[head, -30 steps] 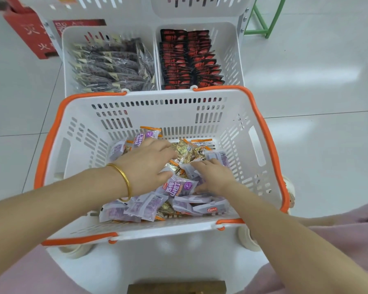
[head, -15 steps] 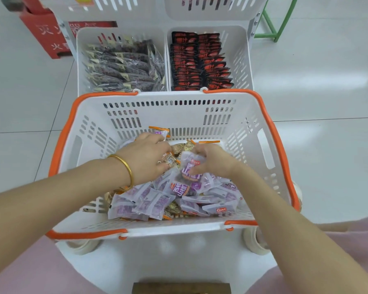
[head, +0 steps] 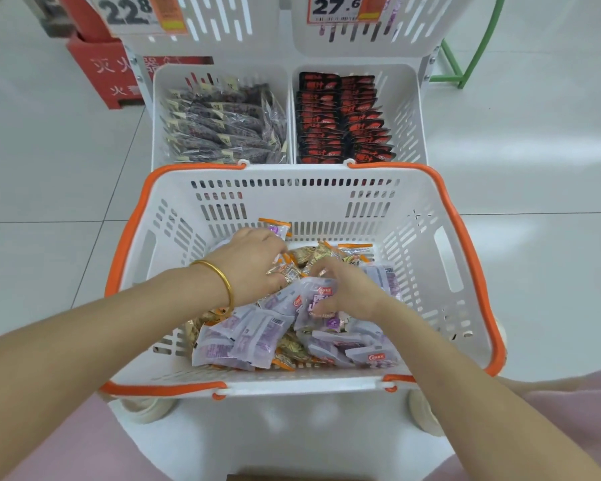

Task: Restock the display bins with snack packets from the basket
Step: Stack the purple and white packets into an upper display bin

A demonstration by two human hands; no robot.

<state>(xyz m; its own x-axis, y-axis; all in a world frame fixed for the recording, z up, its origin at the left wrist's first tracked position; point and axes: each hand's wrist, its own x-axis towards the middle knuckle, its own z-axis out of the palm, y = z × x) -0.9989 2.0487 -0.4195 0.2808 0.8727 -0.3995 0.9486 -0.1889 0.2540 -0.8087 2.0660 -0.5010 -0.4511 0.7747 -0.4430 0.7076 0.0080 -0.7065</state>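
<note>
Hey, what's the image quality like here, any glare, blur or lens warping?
Head view: soft even light, faint shadows; broad glare on the floor tiles; wide-angle warping bows the basket rim; the purple packet in the right hand looks slightly soft.

Snack packets [head: 243, 338] lie in the basket [head: 292, 199], display bins [head: 410, 109] behind.

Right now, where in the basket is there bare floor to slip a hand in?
The basket has bare floor along its left wall, beside the left hand. The packets crowd the middle, right and near side, where the right hand holds one.
</note>
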